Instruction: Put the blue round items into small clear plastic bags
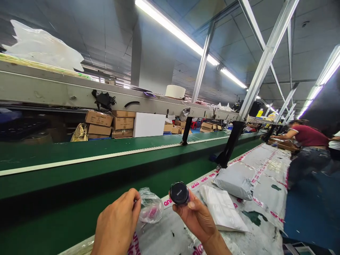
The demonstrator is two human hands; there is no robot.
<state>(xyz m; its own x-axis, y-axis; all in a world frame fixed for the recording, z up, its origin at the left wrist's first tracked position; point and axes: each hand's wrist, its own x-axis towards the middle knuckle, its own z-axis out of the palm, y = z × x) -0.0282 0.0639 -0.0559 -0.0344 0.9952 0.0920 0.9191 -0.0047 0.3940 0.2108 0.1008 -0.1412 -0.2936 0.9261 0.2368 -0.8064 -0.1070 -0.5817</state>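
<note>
Holding seems the step, a clear bag [152,209] pinched by the left hand [117,219], a black-faced item [179,193] clasped by the right hand [195,214], the next move likely needing steadiness.

Belt [66,223]: dark green, plain; cream strip [79,160] along its far side. Near side of belt: table cover [162,235] pale grey, banded with pink "anko" print, ragged dark green patches [255,217]; parcel [235,184] light grey; paper stack [225,210] white. In front of belt: round lid [179,193] black, small pale lettering at centre; plastic bag [152,209] clear, bright pink patch inside. Beyond belt: cardboard boxes [98,118] brown, dark print on one; panel [149,124] white, unpatterned. Farther along belt, near side: co-worker's top [312,136] maroon; floor [308,209] blue
</note>
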